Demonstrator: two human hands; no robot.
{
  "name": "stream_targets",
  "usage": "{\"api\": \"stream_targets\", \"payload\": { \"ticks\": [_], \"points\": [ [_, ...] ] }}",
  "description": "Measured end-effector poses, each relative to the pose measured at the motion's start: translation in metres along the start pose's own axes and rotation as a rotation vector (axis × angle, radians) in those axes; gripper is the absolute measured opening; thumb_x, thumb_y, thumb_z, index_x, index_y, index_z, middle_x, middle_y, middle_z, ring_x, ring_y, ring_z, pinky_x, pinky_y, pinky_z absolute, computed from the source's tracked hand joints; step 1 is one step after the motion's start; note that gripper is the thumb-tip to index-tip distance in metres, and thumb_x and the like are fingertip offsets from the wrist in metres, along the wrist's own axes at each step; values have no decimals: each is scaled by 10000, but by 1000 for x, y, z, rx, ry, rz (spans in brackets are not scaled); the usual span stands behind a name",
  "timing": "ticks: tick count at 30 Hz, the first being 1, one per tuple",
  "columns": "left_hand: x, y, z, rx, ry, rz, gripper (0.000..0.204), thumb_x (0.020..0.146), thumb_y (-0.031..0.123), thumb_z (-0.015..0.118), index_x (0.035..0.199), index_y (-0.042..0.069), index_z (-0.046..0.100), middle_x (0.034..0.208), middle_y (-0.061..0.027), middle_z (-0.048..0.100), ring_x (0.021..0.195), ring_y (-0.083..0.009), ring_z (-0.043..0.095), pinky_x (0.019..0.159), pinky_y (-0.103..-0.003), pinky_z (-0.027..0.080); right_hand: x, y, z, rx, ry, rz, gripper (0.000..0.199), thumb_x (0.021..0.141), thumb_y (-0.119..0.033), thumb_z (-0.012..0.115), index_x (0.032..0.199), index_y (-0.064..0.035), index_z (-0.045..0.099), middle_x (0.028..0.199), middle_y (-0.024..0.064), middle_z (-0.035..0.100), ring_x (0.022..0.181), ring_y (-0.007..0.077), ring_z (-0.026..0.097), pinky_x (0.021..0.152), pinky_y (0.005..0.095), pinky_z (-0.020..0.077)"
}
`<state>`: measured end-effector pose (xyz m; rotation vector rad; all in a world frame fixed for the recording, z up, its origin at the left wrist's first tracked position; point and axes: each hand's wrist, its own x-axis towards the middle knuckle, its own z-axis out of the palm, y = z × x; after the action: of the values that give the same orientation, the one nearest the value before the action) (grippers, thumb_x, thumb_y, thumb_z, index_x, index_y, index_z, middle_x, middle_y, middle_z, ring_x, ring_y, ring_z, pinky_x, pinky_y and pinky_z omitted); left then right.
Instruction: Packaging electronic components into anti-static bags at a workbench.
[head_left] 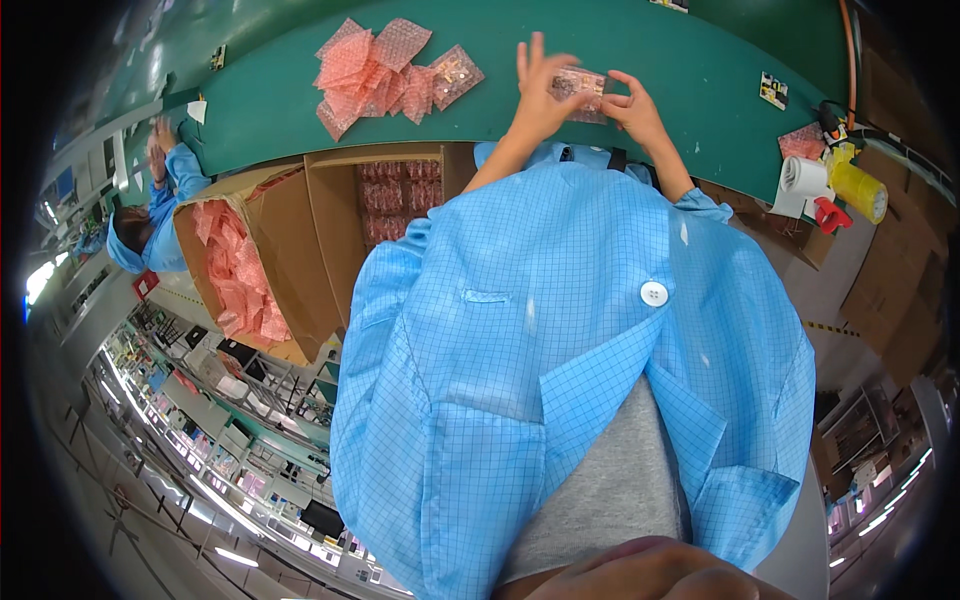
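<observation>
Together, hands [585, 95] gripping pink bubble-wrap pouch [583, 85], green bench [700, 80] open around.

1 head view, looking steeply down own coat [560, 330] toward green bench [640, 90], close.

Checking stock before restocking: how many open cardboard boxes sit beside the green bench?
2. One cardboard box, heaped with loose pink bubble bags, sits further out to one side; a second box, holding stacked pink packs, stands between it and the blue coat. Others may be hidden.

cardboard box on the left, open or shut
Open: the cardboard box has its flaps folded out, with pink bubble-wrap bags heaped in one compartment and packed rows visible in the other.
</observation>
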<state>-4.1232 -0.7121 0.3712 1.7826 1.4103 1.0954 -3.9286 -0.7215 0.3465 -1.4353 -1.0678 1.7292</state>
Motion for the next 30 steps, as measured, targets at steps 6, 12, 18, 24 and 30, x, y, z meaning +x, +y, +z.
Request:
{"api": "stream_targets", "payload": {
  "ticks": [6,12,18,24,30],
  "points": [
    [-4,-24,-12,-522,-6,-763,609,849,335,656,1271,-16,392,1262,-193,482,1177,-286,447,968,-394,391,4,-6,6,27,-74,21,668,827,-97,683,1385,-45,319,960,113,687,642,60,559,466,188,369],
    [-9,-31,-11,-863,-233,-844,332,895,144,594,1180,-1,503,1121,-99,603,975,-169,603,835,-307,497,14,-12,8,5,-130,60,814,846,-79,653,1477,-53,141,1101,171,641,648,72,560,564,214,480],
    [9,-83,9,-816,0,-839,239,854,175,672,1023,25,594,920,-36,626,784,-124,597,678,-272,490,35,2,-8,-4,-1,-83,858,842,-66,646,1477,-32,70,1268,171,557,788,118,608,691,241,511],
    [42,-125,-7,-653,140,-882,273,830,232,706,971,19,611,850,-27,600,712,-108,554,605,-269,454,77,3,-82,-311,292,-170,729,799,-131,696,1384,8,285,1228,161,572,901,166,618,784,306,513],
    [40,-133,-78,84,180,-642,402,736,230,709,1029,-19,593,1043,-167,587,939,-277,558,816,-393,452,146,-34,-158,-623,642,-70,794,710,-381,781,1281,37,422,1232,213,548,1112,289,558,924,370,460]
  ]
}}
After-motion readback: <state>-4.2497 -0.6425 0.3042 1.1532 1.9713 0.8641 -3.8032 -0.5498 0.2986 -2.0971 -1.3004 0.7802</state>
